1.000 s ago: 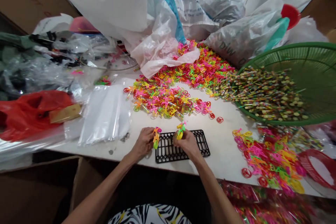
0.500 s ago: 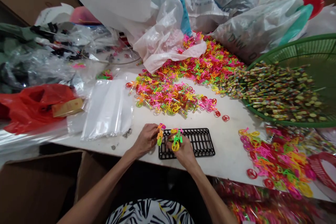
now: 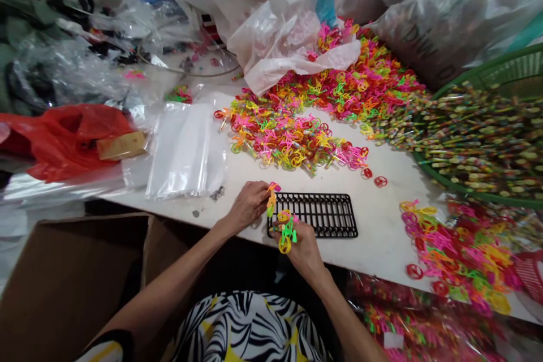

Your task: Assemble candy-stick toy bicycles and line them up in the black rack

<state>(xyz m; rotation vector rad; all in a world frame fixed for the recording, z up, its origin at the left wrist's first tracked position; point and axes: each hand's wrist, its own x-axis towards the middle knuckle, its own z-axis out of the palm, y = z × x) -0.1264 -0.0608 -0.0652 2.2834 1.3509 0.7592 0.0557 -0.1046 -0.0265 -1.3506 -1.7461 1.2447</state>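
Note:
My left hand [image 3: 249, 205] is closed, its fingertips pinching a small plastic toy bicycle [image 3: 271, 199] in orange, pink and green. Just to its right, my right hand [image 3: 306, 246] is closed on another toy bicycle [image 3: 287, 233], green and yellow, which hangs over the front of a black plastic rack [image 3: 331, 216]. The rack lies flat at the table's front edge, partly hidden behind both hands. Beyond it spreads a heap of colourful toy bicycles [image 3: 292, 138], with thin sticks among some of them.
A green basket [image 3: 449, 186] full of patterned sticks [image 3: 479, 136] stands at the right. More plastic pieces [image 3: 462, 254] lie nearer me. Clear plastic bags [image 3: 182, 150] and a red bag [image 3: 72, 138] are on the left, above an open cardboard box [image 3: 72, 266].
My view has turned down and slightly left. The bicycle in my right hand has come a little toward me, past the rack's front edge. Both hands keep their hold.

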